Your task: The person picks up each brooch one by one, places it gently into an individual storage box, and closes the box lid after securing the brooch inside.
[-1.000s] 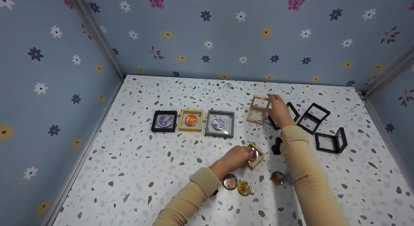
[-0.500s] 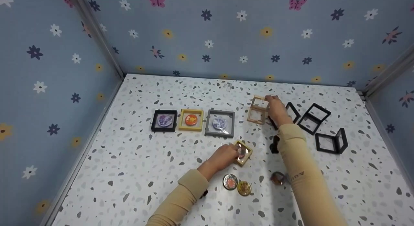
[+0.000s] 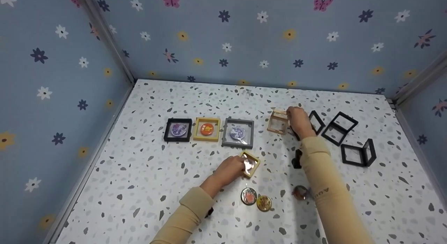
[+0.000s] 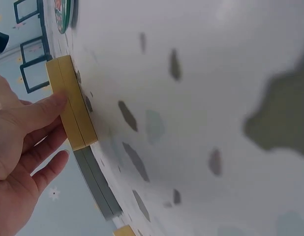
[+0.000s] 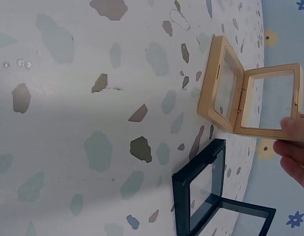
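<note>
My left hand (image 3: 228,170) pinches a closed yellow display frame (image 4: 71,103) by its side, thumb in front and fingers behind. The frame has a clear window (image 3: 249,164); glare covers what lies inside. At the back, my right hand (image 3: 300,121) pinches the lid of a hinged tan display frame (image 5: 211,81) between thumb and fingers. Its lower half rests on the table and its lid stands partly raised. Below the left hand lie a dark-rimmed round badge (image 3: 248,196) and a yellow round badge (image 3: 264,203).
Left of centre stand a black frame (image 3: 177,140), a yellow frame (image 3: 206,138) and a grey frame (image 3: 237,145) in a row, each with a round badge. Several open black frames (image 3: 352,163) lie at right. Another round badge (image 3: 300,192) lies beside my right sleeve. Patterned walls enclose the table.
My left hand has carried the yellow frame leftward, under the grey frame. My right hand has come slightly nearer, and the tan frame's lid has swung up from lying flatter.
</note>
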A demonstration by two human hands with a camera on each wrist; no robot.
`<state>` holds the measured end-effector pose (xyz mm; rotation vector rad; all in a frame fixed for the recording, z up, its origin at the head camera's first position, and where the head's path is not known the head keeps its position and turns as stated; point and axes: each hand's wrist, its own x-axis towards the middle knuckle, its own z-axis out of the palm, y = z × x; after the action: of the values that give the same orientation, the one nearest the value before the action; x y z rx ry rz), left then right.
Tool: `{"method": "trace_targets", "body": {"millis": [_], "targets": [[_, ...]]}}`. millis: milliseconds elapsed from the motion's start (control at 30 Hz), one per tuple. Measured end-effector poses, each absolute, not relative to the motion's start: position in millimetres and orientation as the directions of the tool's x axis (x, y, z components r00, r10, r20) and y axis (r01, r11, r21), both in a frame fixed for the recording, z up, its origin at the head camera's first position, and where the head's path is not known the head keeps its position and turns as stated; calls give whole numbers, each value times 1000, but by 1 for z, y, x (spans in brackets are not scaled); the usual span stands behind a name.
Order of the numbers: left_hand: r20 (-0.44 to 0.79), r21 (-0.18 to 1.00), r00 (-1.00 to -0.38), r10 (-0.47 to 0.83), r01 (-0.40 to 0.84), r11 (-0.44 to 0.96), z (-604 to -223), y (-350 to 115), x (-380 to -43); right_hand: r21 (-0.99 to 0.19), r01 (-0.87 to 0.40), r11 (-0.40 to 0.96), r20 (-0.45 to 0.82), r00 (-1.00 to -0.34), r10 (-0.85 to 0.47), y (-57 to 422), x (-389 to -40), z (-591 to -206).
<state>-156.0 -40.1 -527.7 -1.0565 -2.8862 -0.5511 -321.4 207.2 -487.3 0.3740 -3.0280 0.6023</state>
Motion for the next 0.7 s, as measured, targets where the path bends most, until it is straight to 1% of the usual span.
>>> {"method": "trace_targets", "body": {"millis": [167,533,700], "targets": [[124,277,-796,592,601,750,-527,-56,-150,-370,-285,884,120,-958,-259,207,-317,-491],[83,364,-838,540,530,766,-529,-78,-142,-362,-333,871,131,-943,-306,207,-304,-489],[76,399,-854,515,500,769,-531,-87,-139,-344,-371,862,172,-928,-331,207,-298,-490]]}}
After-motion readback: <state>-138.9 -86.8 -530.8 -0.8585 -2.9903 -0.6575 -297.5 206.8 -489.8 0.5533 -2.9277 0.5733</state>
